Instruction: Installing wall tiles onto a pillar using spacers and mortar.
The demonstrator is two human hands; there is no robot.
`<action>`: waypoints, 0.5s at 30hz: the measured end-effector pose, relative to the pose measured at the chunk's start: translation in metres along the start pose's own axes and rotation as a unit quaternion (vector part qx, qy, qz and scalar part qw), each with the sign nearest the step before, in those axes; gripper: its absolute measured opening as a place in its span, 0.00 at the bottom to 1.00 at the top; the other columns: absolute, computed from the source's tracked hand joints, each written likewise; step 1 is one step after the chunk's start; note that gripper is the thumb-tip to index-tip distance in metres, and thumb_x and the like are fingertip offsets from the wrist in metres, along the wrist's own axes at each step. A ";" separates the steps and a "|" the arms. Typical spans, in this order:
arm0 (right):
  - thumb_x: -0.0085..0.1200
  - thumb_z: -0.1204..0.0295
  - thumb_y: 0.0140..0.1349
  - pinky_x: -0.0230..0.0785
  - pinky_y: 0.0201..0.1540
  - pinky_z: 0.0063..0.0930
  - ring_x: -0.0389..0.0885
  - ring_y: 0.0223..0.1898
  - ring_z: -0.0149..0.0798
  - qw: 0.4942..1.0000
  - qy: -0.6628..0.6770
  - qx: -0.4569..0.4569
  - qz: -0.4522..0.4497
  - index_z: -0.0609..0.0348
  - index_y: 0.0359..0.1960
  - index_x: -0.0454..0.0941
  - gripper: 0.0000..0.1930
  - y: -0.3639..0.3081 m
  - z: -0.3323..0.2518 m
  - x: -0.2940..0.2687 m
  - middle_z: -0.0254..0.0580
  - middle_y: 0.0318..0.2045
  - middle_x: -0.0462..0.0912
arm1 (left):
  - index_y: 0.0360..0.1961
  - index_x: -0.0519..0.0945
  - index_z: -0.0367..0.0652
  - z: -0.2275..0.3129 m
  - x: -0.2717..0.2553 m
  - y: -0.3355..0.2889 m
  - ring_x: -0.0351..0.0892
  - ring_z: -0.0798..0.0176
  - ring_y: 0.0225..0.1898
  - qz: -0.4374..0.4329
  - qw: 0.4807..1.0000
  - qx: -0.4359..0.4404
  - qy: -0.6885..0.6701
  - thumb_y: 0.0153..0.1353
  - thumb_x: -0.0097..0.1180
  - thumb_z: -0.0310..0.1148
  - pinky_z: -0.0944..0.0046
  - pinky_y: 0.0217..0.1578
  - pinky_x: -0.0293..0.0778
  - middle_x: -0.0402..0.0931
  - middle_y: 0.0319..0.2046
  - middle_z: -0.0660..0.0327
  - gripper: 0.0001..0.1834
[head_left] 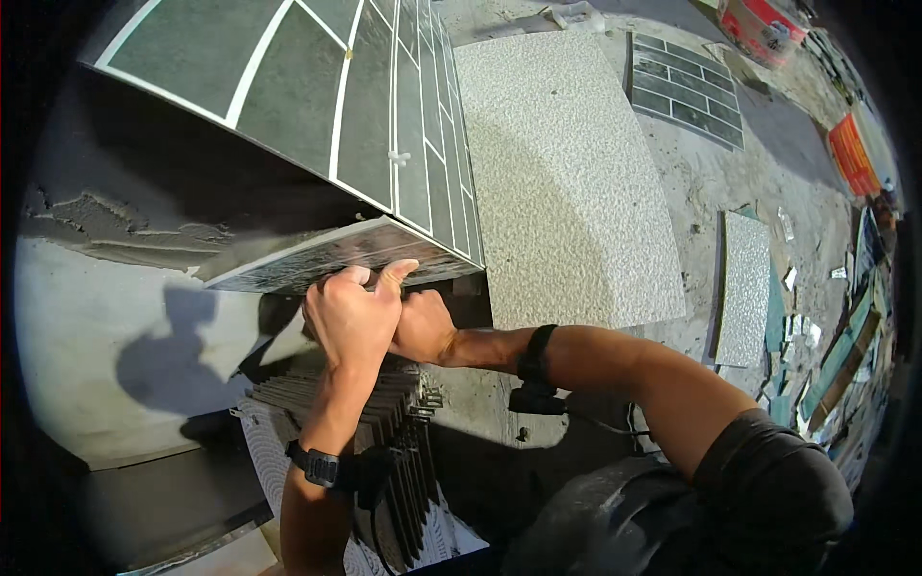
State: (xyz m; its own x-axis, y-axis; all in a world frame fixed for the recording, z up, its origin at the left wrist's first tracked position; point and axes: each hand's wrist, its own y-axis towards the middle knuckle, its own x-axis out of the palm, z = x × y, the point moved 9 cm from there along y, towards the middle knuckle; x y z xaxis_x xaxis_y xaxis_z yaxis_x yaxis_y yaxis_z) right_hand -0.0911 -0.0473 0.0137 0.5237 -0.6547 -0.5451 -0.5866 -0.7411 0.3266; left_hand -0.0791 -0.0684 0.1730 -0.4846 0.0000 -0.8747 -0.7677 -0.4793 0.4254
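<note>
A grey tile panel slants below the green-grey tiled corner block, its near edge under my hands. My left hand is closed at that edge, thumb raised along it and fingers curled out of sight. Right beside it, partly behind it, my right hand is closed against the same edge. Its fingertips are hidden. Dark mortar shows on the surface left of the panel. Below my hands stands a stack of tiles with ridged backs.
A large speckled slab lies on the floor to the right. Beyond it are a brick-pattern tile panel, a red bucket and an orange-labelled bucket. A narrow speckled piece and tile offcuts lie at far right.
</note>
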 end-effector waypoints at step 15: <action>0.67 0.57 0.47 0.76 0.32 0.50 0.84 0.23 0.58 0.999 0.024 0.020 0.040 0.59 0.16 0.80 0.18 0.019 0.006 0.004 0.56 0.18 0.82 | 0.07 0.69 0.36 -0.001 -0.007 0.002 0.61 0.37 0.13 -0.011 0.998 -0.013 0.052 0.50 0.76 0.53 0.48 0.18 0.61 0.64 0.09 0.44 0.36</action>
State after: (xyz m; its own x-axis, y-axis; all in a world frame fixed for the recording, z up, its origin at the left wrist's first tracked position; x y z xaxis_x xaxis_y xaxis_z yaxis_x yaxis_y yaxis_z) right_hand -0.1038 -0.0631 0.0134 0.5026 -0.7192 -0.4797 -0.6513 -0.6799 0.3369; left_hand -0.0768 -0.0698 0.1801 -0.4201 -0.0799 -0.9040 -0.7663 -0.5025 0.4005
